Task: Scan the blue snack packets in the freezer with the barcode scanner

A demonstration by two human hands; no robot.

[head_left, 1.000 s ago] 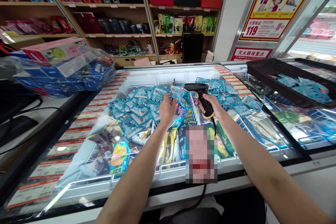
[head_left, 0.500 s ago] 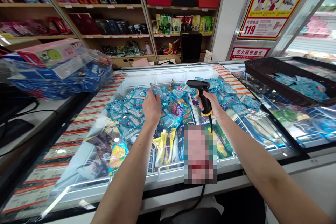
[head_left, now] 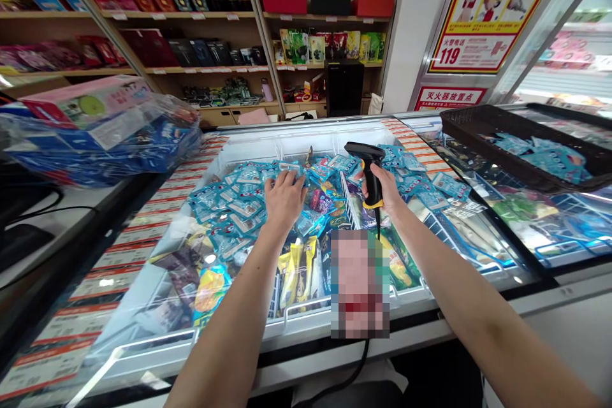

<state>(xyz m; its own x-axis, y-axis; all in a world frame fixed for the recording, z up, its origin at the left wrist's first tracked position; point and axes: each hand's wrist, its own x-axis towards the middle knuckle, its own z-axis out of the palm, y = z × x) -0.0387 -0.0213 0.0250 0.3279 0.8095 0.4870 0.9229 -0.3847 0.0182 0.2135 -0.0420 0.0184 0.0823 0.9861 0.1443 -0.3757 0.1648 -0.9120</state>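
My left hand (head_left: 285, 201) lies palm down over a pile of small blue packets (head_left: 246, 207) in the glass-topped freezer. Its fingers are spread, and the tips touch a packet with a barcode label (head_left: 289, 167). My right hand (head_left: 389, 190) is wrapped round the handle of a black and yellow barcode scanner (head_left: 371, 182), held above the packets with its head pointing left. The cord runs down from the handle behind a blurred patch. Below my left hand, yellow ice cream wrappers (head_left: 296, 274) stand in a wire basket.
A dark brown tray (head_left: 461, 140) holding more blue packets rests on the freezer at right. At left sits a pink box (head_left: 90, 99) on plastic-wrapped blue packs (head_left: 157, 146). Price labels (head_left: 143, 229) line the freezer's left edge. Stocked shelves (head_left: 182, 70) stand behind.
My left hand has gone from pinching an upright packet to lying spread on the pile, a little to the right. The scanner stays in my right hand, almost unmoved.
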